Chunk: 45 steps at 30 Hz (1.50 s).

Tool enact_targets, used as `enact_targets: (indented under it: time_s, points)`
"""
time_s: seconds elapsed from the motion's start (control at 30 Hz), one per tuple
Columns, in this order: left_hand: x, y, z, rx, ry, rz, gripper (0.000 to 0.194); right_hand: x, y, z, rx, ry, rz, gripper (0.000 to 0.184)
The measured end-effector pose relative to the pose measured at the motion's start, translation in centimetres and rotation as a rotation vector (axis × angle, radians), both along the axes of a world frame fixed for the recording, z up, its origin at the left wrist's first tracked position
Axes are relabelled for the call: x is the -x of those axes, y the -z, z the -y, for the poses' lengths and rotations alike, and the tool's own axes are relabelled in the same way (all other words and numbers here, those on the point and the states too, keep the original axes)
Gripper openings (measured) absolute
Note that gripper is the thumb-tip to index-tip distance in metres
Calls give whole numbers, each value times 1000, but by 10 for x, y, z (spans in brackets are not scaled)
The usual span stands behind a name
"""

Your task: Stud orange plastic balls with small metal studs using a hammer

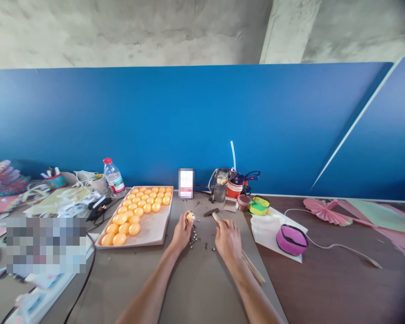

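My left hand [182, 231] is closed around a small orange ball [190, 217], held just above the grey mat [195, 279]. My right hand [227, 237] grips the wooden handle of a small hammer [212, 212], whose dark head lies up and to the right of the ball. Several small dark nails or beads [193, 237] lie scattered on the mat between my two hands. To the left of my left hand lies a pale tray [151, 231] with several orange balls [135, 211] in rows.
A water bottle [114, 177] stands behind the tray. Cups, wires and a green-yellow container [258, 205] sit at the back by the blue wall. At right lie a purple pouch [291, 239] on white paper and pink paper fans [326, 211]. Papers clutter the left side.
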<state>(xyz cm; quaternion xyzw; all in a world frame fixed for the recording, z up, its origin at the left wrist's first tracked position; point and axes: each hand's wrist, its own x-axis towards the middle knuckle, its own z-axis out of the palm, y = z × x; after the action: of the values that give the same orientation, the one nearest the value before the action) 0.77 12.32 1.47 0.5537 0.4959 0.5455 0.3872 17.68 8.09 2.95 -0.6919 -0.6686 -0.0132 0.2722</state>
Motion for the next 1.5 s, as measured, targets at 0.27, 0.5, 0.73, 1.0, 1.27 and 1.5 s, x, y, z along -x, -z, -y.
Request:
enact_targets:
  time_s: [0.27, 0.5, 0.73, 1.0, 1.27, 1.5]
  points:
    - [-9, -11, 10, 69, 100, 152, 27, 38, 37, 5, -100, -324, -329, 41]
    - [-19, -11, 15, 46, 161, 89, 31, 32, 36, 4, -80, -415, -417, 58]
    - [-18, -9, 8, 47, 48, 222, 35, 35, 37, 6, -70, -372, -315, 53]
    - [-5, -4, -4, 47, -27, 408, 37, 44, 23, 14, 107, -282, -81, 66]
    - [-2, -3, -6, 38, -65, 369, 35, 51, 11, 5, 147, -257, 21, 68]
    - [-2, -5, -5, 56, -54, 443, 33, 55, 9, -13, 82, -360, 38, 50]
